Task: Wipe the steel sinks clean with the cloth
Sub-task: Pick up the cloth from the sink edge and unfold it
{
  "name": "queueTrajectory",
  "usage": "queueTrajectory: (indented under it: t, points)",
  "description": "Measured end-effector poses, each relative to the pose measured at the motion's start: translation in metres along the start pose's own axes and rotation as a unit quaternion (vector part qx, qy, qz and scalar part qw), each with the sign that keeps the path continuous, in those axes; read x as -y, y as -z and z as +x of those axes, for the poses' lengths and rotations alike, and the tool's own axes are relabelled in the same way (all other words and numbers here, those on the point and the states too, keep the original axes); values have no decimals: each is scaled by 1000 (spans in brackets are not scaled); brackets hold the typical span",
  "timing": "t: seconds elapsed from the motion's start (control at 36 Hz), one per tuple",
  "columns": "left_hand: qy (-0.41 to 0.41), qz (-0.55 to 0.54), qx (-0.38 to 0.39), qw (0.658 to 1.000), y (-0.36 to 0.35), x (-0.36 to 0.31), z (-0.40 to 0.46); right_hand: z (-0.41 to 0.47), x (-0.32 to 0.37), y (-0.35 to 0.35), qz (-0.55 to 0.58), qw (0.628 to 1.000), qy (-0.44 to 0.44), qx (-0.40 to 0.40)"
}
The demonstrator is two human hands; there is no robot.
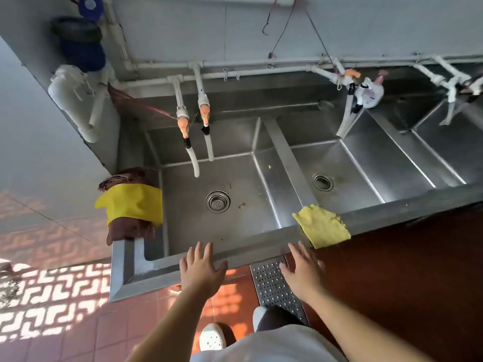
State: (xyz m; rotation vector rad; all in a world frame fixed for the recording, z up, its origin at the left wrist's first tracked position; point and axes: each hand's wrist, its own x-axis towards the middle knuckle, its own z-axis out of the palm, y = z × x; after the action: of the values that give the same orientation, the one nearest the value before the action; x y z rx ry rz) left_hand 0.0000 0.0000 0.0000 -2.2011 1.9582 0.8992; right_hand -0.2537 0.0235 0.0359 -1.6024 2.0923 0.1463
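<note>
Nothing is wiped yet — specks are seen round the left sink's (183, 218) drain. The cloth (322, 226) lies draped on its front rim, ungrasped; both hands — left (201, 270), right (303, 271) — are spread, empty.

One head-worn wide-angle view looks steeply down and forward, close over the steel sinks (235, 246).

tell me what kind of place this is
Probably a commercial or canteen kitchen's wash-up area: a row of deep steel sinks, exposed white wall pipes feeding hose taps, and a perforated floor drain in the tiles.
</note>
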Motion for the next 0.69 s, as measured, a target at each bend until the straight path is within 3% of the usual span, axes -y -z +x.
queueTrajectory:
  t: [0.25,0.5,0.69]
  points:
    - [18,-4,9,1000,-23,-13,15,51,-57,39,-34,997,-71,4]
    - [82,34,-22,996,-1,-26,25,128,-79,53,-107,994,-6,32]
    - [205,3,-9,979,14,-44,48,145,-101,46,-90,977,152,-121]
